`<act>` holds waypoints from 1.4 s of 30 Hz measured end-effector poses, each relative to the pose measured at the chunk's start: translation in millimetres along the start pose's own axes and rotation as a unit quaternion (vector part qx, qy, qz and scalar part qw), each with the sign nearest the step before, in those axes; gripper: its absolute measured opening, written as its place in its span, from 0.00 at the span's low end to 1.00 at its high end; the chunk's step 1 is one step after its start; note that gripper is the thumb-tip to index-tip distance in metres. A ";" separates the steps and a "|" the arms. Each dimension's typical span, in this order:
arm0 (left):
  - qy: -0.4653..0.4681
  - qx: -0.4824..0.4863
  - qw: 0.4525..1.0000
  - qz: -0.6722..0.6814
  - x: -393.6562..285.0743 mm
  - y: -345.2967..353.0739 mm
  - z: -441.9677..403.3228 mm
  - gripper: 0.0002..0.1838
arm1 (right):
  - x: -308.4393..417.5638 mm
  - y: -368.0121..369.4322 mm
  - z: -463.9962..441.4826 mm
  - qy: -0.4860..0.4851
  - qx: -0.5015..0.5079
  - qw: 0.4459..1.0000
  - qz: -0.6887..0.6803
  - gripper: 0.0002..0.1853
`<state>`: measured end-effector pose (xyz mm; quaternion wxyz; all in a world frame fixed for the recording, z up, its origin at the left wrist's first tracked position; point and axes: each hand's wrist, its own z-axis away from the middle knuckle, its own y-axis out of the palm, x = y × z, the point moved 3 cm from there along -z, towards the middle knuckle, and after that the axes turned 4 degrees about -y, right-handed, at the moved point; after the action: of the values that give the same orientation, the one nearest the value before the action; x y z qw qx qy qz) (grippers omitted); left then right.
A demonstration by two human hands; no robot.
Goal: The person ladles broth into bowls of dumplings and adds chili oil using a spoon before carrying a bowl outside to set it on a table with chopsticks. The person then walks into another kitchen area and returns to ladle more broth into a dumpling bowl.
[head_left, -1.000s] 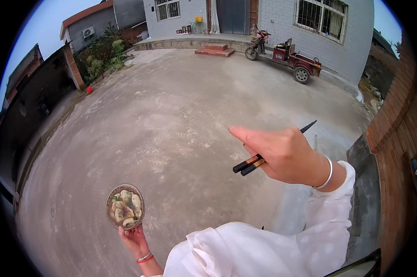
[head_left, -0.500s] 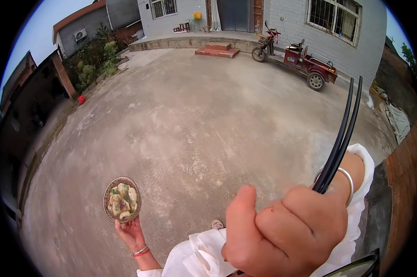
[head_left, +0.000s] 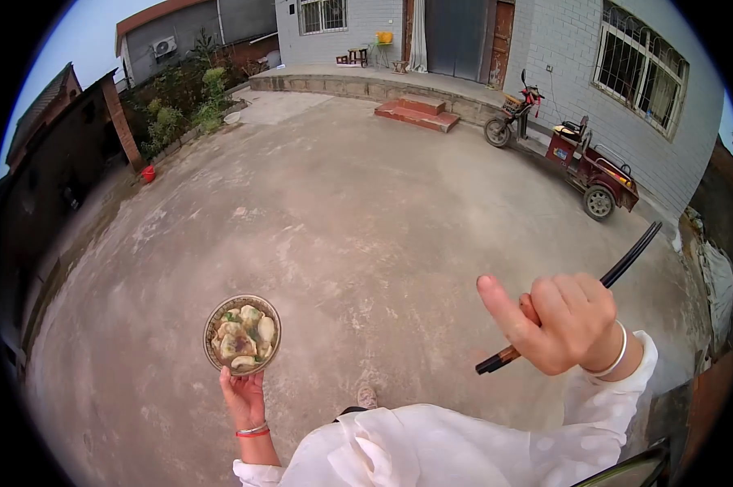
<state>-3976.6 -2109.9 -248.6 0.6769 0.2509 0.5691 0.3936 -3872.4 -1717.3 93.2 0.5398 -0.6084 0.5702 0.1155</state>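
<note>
My left hand [head_left: 244,398] holds up a patterned bowl [head_left: 208,347] by its near edge and underside. Several dumplings [head_left: 238,341] with bits of green lie inside it. On the right, my right hand [head_left: 573,321] is closed around a pair of dark chopsticks [head_left: 630,256], its thumb stretched out to the left. The chopsticks slant from lower left to upper right, their brownish ends showing below the fist. Bowl and chopsticks are well apart. The fingers under the bowl are partly hidden.
Concrete yard [head_left: 342,235] spreads ahead. A dark red cargo tricycle [head_left: 577,158] is parked by the right-hand wall. Red steps [head_left: 417,113] lead up to a raised porch with stools [head_left: 352,57]. Plants [head_left: 167,118] and a red bucket [head_left: 148,173] are at the left.
My right hand has moved away from the camera, and the chopsticks have tilted from steep to slanting. The bowl appears slightly higher and further right. The view has shifted left.
</note>
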 end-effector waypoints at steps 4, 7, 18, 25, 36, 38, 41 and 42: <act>-0.021 0.032 0.999 -0.008 19.7 63.2 -151.5 0.28 | -35.0 243.5 71.2 0.227 0.275 0.929 -0.097 0.25; -0.037 0.035 0.999 -0.008 36.9 102.4 -244.3 0.27 | -26.5 348.9 145.6 0.377 0.336 0.835 -0.220 0.19; -0.045 0.046 0.998 -0.020 144.9 260.9 -627.8 0.32 | -5.6 715.4 318.0 0.827 0.183 0.356 -0.396 0.14; -0.070 0.018 0.996 -0.046 208.4 381.5 -839.5 0.31 | -159.8 1008.2 157.5 0.679 0.233 0.478 -0.505 0.16; -0.107 0.054 0.992 -0.034 314.6 514.0 -1144.6 0.26 | -305.7 1330.2 32.3 0.585 0.325 0.544 -0.507 0.17; -0.114 0.044 0.991 -0.050 336.8 535.0 -1216.7 0.28 | -324.6 1374.4 22.0 0.590 0.343 0.534 -0.498 0.18; -0.092 0.051 0.992 -0.065 350.7 590.1 -1281.9 0.29 | -354.1 1436.3 33.1 0.652 0.293 0.482 -0.507 0.19; -0.096 0.057 0.992 -0.064 357.9 607.5 -1291.0 0.29 | -363.5 1435.6 45.9 0.685 0.286 0.451 -0.495 0.19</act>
<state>-5361.4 -1614.0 -267.1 0.7371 0.2888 0.5377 0.2901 -5143.1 -1139.7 -403.7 0.0841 -0.4820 0.3587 -0.7950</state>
